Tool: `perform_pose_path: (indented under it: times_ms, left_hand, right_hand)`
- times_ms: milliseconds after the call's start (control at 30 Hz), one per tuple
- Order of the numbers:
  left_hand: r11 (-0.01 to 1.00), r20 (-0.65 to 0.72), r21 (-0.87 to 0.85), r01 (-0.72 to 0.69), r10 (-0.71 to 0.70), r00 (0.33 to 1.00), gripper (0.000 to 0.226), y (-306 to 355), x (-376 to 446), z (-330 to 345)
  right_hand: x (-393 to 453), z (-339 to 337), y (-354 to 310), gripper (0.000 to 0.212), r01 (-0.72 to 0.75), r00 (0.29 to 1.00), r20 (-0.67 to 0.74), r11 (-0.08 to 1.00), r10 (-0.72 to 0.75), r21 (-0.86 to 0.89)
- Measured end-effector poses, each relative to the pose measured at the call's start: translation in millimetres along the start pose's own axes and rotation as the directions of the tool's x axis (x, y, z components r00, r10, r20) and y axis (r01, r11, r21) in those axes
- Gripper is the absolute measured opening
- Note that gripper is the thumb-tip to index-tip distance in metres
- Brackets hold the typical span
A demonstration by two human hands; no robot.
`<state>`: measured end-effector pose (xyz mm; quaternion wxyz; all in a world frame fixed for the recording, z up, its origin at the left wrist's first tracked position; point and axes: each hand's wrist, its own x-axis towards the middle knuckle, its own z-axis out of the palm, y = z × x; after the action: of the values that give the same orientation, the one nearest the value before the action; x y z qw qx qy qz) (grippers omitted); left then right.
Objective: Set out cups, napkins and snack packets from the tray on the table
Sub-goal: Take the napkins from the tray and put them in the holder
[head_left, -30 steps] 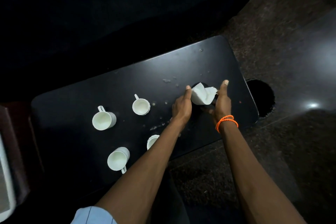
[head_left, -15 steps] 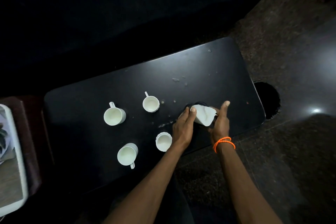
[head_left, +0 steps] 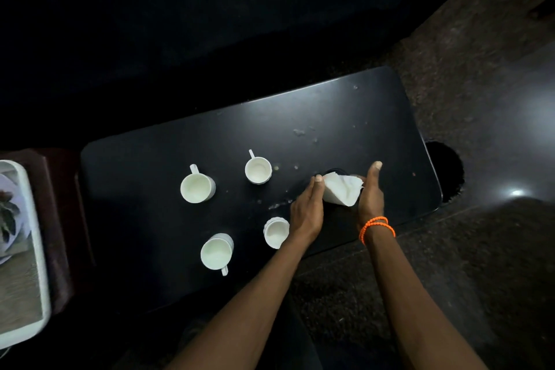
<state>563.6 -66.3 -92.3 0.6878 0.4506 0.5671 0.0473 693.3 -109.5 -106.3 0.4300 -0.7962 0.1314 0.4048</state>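
Right now both hands cup a white, fanned wad of paper napkins (head_left: 342, 191) at about three o'clock on the black, round-cornered bench (head_left: 210, 135): the left hand (head_left: 306, 213) presses flat against its left side, the right hand (head_left: 371, 198), above an orange bead bracelet (head_left: 377, 227), presses its right side, palms facing and narrowly apart with the stack between them. A dark round holder seems to sit under the napkins, though it is too dim to be sure. To do this step well, I judge the palms should squeeze evenly, square the loose edges, then let go together so the fan does not spring open or tip. The stack's long axis runs roughly ten o'clock to four o'clock, its folded point toward four. Four white handled cups (head_left: 196, 188) stand to the left, and the pale plastic tray (head_left: 22, 252) lies at nine o'clock, off the bench.
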Motion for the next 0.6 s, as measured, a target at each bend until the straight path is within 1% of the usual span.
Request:
perform_pose_path:
  times_ms: [67, 167, 233, 267, 300, 333, 367, 400, 467, 533, 600]
  left_hand:
    - [1.0, -0.03, -0.012, -0.003, 0.002, 1.0, 0.068, 0.2, 0.0, -6.1]
    - [0.998, -0.112, -0.051, -0.029, 0.023, 0.993, 0.071, 5.6, -1.1, -25.7]
    - [0.988, -0.175, -0.143, -0.061, 0.035, 0.984, 0.076, 11.7, -3.6, -45.3]
    - [0.976, -0.209, -0.204, -0.071, 0.027, 0.978, 0.073, 13.7, -5.5, -58.9]
    - [0.965, -0.227, -0.248, -0.082, 0.024, 0.974, 0.064, 16.6, -7.3, -69.2]
    - [0.957, -0.238, -0.274, -0.099, 0.032, 0.971, 0.053, 19.1, -8.0, -78.3]
    - [0.944, -0.256, -0.304, -0.127, 0.047, 0.965, 0.047, 22.0, -10.2, -92.5]
    - [0.93, -0.271, -0.336, -0.151, 0.058, 0.961, 0.047, 24.2, -12.7, -109.0]
    - [0.904, -0.286, -0.38, -0.196, 0.087, 0.954, 0.048, 28.9, -14.5, -147.4]
    - [0.889, -0.325, -0.39, -0.241, 0.112, 0.939, 0.051, 31.7, -17.1, -196.1]
    - [0.873, -0.418, -0.391, -0.292, 0.114, 0.901, 0.053, 30.8, -24.5, -253.2]
  right_hand:
    - [-5.3, -0.3, -6.2, 0.096, 0.044, 0.998, -0.049, 0.999, -0.045, -0.019]
    - [-16.9, 3.1, -22.9, 0.087, 0.148, 0.973, -0.169, 0.987, -0.155, -0.055]
    - [-30.7, 10.6, -36.4, 0.075, 0.263, 0.935, -0.215, 0.957, -0.284, -0.121]
    - [-39.9, 18.8, -42.1, 0.069, 0.342, 0.903, -0.217, 0.926, -0.371, -0.16]
    - [-47.2, 24.9, -47.2, 0.066, 0.412, 0.866, -0.213, 0.887, -0.453, -0.21]
    - [-53.6, 30.2, -51.9, 0.065, 0.47, 0.826, -0.197, 0.839, -0.527, -0.273]
    - [-62.2, 40.4, -56.3, 0.067, 0.521, 0.792, -0.157, 0.787, -0.591, -0.33]
    - [-71.0, 52.7, -59.6, 0.068, 0.563, 0.768, -0.108, 0.745, -0.632, -0.359]
    - [-88.2, 84.9, -67.0, 0.068, 0.62, 0.744, -0.013, 0.697, -0.668, -0.361]
    - [-107.0, 125.7, -69.2, 0.059, 0.676, 0.712, 0.084, 0.647, -0.698, -0.354]
    - [-133.7, 173.9, -63.9, 0.049, 0.719, 0.688, 0.188, 0.624, -0.701, -0.308]
